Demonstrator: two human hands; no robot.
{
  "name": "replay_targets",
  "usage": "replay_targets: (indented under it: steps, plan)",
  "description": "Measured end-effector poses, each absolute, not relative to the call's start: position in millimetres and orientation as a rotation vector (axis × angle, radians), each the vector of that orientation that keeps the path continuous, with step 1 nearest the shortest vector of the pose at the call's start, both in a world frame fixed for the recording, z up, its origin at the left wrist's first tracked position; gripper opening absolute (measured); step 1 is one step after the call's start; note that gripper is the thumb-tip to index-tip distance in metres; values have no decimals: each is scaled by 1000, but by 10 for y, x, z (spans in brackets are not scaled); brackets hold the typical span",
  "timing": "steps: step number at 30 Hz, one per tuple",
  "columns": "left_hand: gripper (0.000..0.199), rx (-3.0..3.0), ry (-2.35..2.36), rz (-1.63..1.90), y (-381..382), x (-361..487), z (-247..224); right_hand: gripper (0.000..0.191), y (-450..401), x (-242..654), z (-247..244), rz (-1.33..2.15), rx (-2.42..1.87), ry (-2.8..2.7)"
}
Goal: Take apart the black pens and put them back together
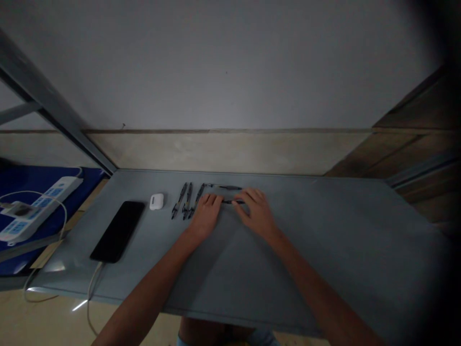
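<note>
On the grey table several dark pens lie left of and beyond my hands. Two slanted ones, a left pen (179,201) and a pen beside it (188,201), lie side by side. A third slanted pen (198,195) is partly hidden by my left hand (208,214). Another pen (229,187) lies crosswise at the back. Between my hands is a crosswise pen (227,202); my left fingertips touch its left end, and my right hand (255,209) has thumb and fingers closed round its right part.
A white earbud case (156,201) and a black phone (118,232) with a white cable lie on the left of the table (288,278). A white power strip (43,206) rests on a blue surface at far left. A wall (223,151) stands behind.
</note>
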State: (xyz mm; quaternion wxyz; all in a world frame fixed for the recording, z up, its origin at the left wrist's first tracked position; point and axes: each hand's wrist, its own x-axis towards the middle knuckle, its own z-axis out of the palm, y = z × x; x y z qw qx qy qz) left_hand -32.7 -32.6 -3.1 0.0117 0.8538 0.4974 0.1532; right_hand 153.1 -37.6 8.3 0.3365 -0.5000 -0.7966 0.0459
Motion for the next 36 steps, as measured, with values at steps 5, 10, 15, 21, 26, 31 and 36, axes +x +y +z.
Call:
replay_targets:
  steps: [5,10,15,21,26,31,36]
  plan:
    - [28,2665,1601,477,-352,-309,20,32,-297,1639,-92,60,-1263,-2332]
    - [26,2750,1523,406,-367,-299,78,23,-318,1677,-174,121,-1142,-2428]
    - [25,2747,1547,398,-357,-304,57,23,-376,1643,-114,52,-1177,-2435]
    - [25,2722,1629,446,-393,-273,95,22,-408,1609,-124,-17,-1194,-2425]
    - [28,2616,1650,479,-397,-258,90,24,-448,1635,-130,-88,-1161,-2414]
    - [31,2587,1647,529,-371,-254,29,24,-472,1609,-67,-1,-1166,-2360]
    - [33,2621,1619,523,-387,-237,5,25,-477,1555,-76,336,-1329,-2179]
